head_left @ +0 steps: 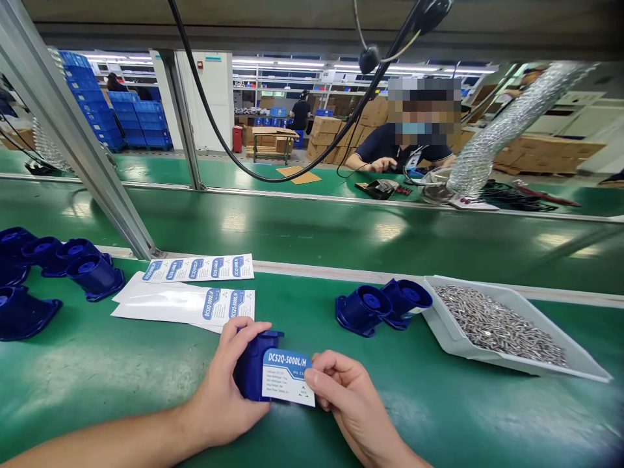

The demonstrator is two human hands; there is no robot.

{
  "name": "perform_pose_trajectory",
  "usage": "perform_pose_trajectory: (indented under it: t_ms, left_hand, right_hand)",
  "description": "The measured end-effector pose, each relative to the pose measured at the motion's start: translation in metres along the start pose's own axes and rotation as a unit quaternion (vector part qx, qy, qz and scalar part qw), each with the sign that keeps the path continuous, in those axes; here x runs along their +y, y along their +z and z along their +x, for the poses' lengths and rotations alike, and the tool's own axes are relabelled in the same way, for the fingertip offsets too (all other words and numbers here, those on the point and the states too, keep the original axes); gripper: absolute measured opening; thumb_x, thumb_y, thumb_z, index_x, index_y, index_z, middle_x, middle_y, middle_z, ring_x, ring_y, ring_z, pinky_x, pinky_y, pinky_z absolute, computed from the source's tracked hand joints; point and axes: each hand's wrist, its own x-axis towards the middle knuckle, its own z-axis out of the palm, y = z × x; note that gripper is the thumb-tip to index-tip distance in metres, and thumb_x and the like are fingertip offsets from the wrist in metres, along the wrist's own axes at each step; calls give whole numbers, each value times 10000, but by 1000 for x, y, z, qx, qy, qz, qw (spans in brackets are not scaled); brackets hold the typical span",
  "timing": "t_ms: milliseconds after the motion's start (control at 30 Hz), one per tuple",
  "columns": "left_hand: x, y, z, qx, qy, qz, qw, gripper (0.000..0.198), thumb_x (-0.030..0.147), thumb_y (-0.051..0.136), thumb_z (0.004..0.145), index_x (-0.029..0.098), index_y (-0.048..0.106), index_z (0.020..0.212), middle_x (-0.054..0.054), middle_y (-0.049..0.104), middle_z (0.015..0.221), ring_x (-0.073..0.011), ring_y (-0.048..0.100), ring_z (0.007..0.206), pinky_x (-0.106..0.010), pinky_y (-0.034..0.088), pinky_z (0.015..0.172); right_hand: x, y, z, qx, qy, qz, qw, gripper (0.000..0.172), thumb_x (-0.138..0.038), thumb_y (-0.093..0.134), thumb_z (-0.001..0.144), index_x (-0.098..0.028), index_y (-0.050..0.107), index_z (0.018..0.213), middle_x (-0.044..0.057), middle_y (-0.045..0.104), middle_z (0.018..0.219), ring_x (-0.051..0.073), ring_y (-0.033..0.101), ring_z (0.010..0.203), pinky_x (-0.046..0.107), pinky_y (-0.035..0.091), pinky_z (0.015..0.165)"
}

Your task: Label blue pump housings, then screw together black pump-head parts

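Note:
My left hand (227,393) is wrapped round a dark blue plastic housing (249,370) above the green bench. Between the thumb and fingers of my right hand (344,390) is the right edge of a blue and white label (287,380) printed DC52Q-5000L/H. The label's left part lies against the housing's face; its right part sticks out past it. Whether that left part is stuck down, I cannot tell. Just beyond my hands lie label sheets (182,305), one with two labels at its right end, and a fuller label strip (199,268) behind them.
Several blue housings (95,273) stand at the left, and two more housings (365,309) at the right. Beside these sits a white tray (439,331) of small metal pins. A metal post (92,143) slants down at the left. Across the line a person (404,149) works.

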Motion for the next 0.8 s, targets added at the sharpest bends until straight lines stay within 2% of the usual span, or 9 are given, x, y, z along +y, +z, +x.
perform_pose_trajectory:
  t_ms: [333,467,800]
  left_hand:
    - [3,-1,2,1,3,8,1000,960,-43,677,646,383,517,1491,-92,428,1430,-350,516,1361,-527,465,1173]
    - [3,0,2,22,9,24,999,955,-44,679,654,388,517,1491,-89,430,1414,-343,519,1345,-517,474,1156]
    - [6,-2,2,13,0,35,999,950,-34,683,650,379,531,1492,-88,423,1399,-343,526,1333,-519,475,1155]
  right_hand:
    - [0,1,-1,9,17,-1,1000,482,-582,975,712,-179,716,660,-24,531,569,112,384,560,273,293,571]
    - [0,1,-2,24,26,17,999,478,-571,986,700,-181,714,660,-40,486,528,112,382,557,267,292,574]
    - [6,-1,-3,22,-12,6,1000,434,-538,974,738,-187,730,665,-34,491,571,107,381,560,259,303,561]
